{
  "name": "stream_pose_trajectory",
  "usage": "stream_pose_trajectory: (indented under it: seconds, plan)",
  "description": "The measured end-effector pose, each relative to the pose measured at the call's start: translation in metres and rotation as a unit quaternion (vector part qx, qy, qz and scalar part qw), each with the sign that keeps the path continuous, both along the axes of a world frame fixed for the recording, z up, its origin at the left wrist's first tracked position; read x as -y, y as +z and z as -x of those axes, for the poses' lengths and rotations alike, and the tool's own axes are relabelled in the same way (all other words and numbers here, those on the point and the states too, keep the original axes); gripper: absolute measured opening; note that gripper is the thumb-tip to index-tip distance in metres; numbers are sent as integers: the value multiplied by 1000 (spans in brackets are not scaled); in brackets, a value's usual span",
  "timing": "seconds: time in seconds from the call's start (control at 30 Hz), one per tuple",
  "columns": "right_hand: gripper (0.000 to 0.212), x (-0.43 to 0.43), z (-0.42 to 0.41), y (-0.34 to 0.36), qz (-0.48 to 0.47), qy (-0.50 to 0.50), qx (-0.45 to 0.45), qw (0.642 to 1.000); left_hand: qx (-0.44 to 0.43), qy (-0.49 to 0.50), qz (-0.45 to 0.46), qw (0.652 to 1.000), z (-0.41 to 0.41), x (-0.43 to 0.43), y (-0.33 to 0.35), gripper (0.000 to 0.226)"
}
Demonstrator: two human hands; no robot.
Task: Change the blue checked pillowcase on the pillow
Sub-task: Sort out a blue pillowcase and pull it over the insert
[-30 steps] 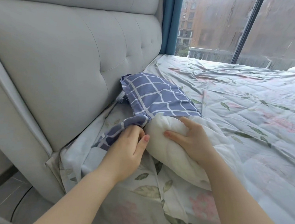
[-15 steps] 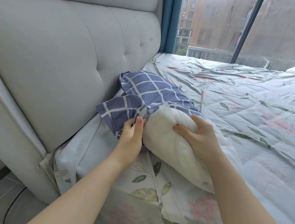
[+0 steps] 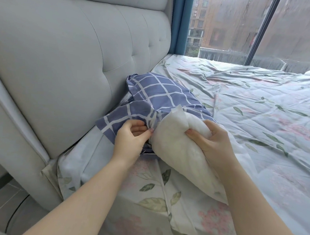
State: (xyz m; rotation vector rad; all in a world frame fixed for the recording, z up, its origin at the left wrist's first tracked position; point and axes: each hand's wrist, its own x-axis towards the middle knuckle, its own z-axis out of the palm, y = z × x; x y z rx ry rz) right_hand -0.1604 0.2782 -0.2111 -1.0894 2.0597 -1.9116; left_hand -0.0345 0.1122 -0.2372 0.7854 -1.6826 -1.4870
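soft window (image 3: 232, 25) daylight, wide-angle edge bending

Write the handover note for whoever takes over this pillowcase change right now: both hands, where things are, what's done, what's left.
Left hand: pinches the open edge of the blue checked pillowcase, which lies against the headboard.
Right hand: grips the white pillow at the end by the pillowcase's mouth.
The pillow lies on the floral quilt, most of it bare. I cannot tell how much is inside the pillowcase.
Done: pillow mostly out.
Left: probably pull the two fully apart, then fit a fresh case. None shows in this view.
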Motion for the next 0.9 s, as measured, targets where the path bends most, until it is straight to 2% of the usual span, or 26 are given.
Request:
stream_pose_trajectory:
  seconds: [0.3, 0.53, 0.67, 0.77, 0.9]
  plan:
    - [23, -1, -3, 0, -4, 7, -12, 1000, -1, 52, 53, 997, 13, 2, -2, 22]
    - [30, -1, -1, 1, -14, 2, -5, 1000, -47, 58, 37, 997, 14, 3, 3, 7]
    - [21, -1, 0, -1, -13, -5, -2, 1000, -10, 58, 104, 993, 9, 4, 6, 12]
    - [39, 1, -1, -2, 0, -19, 3, 1000, 36, 31, 135, 990, 3, -3, 13, 18]
    - [33, 5, -6, 3, 28, -75, 18, 997, 40, -96, 50, 993, -13, -24, 19, 25]
